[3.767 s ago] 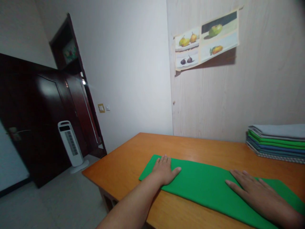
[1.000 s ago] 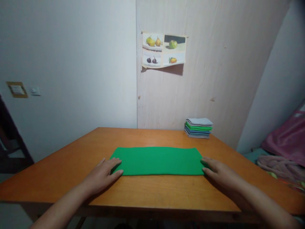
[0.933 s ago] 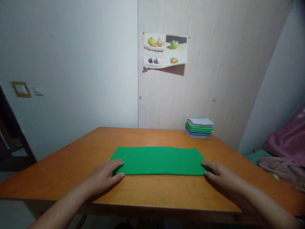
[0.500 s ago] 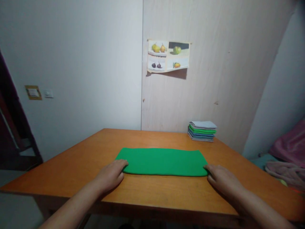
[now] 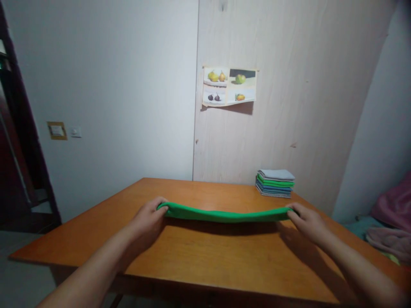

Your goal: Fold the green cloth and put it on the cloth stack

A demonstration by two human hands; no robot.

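A folded green cloth (image 5: 226,215) stretches between my two hands, its near edge raised off the wooden table (image 5: 218,261) and sagging in the middle. My left hand (image 5: 153,216) pinches its left end between thumb and fingers. At the right end, my right hand (image 5: 303,220) grips the cloth the same way. A shadow falls on the tabletop beneath it. Whether the far side of the cloth still touches the table is hidden.
Near the table's far right corner stands a neat stack of folded cloths (image 5: 275,184), grey on top with green and blue layers. The wall (image 5: 128,85) rises behind the table. Pink fabric (image 5: 393,205) is heaped beyond the right edge.
The near edge of the green cloth, flat on the table before, has been lifted by both hands, which moved up and slightly away. The view has tilted up a little.
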